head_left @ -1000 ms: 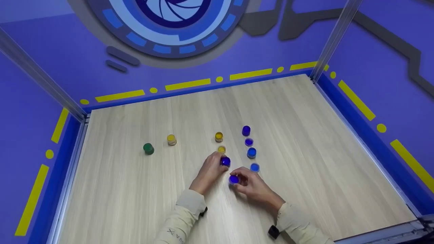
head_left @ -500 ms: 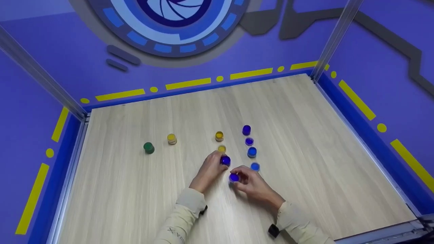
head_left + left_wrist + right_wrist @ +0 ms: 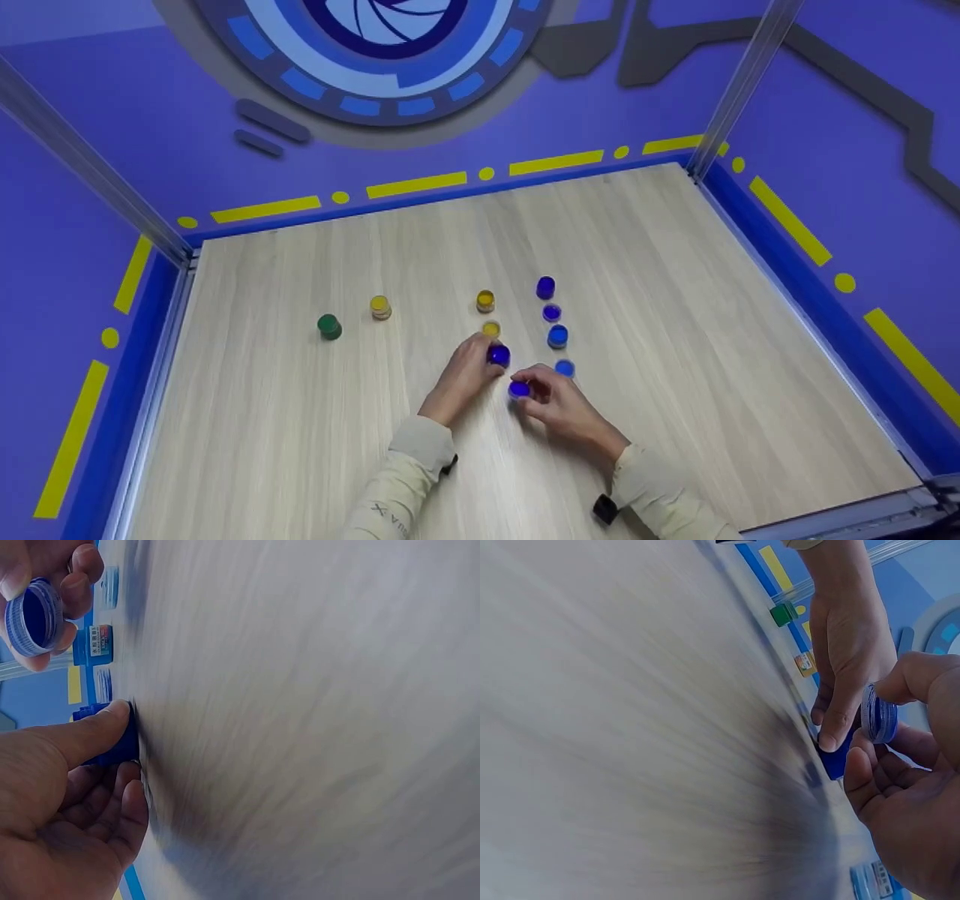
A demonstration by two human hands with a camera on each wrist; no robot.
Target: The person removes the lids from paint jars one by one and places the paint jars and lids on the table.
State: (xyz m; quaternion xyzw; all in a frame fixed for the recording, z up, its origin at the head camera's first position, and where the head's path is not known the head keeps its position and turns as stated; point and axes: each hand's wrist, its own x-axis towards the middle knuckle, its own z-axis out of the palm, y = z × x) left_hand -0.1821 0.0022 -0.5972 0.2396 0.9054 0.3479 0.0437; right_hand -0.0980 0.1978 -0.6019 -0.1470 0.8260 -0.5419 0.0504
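Note:
My left hand [image 3: 463,375] grips a small dark blue paint jar [image 3: 499,355], thumb on one side and fingers on the other. In the left wrist view that jar [image 3: 120,746] stands on the tabletop. Between thumb and fingertips, my right hand [image 3: 562,405] pinches a clear-rimmed screw lid [image 3: 519,390], blue inside. The lid is held above the table, apart from the jar and nearer to the person. In the left wrist view, the lid's [image 3: 34,619] blue-coated inner side faces the camera. Just beyond my left hand lies a yellow lid [image 3: 490,329], partly covered by the fingers.
A yellow jar [image 3: 485,301] stands behind the yellow lid. To the right are a purple-blue jar [image 3: 546,287], its lid [image 3: 552,313], a lighter blue jar [image 3: 557,337] and a blue lid [image 3: 565,368]. A green jar [image 3: 329,327] and another yellow jar [image 3: 381,307] stand left.
My right hand has shifted the lid slightly away from the person, a little nearer the jar. The left hand and its jar stay in place.

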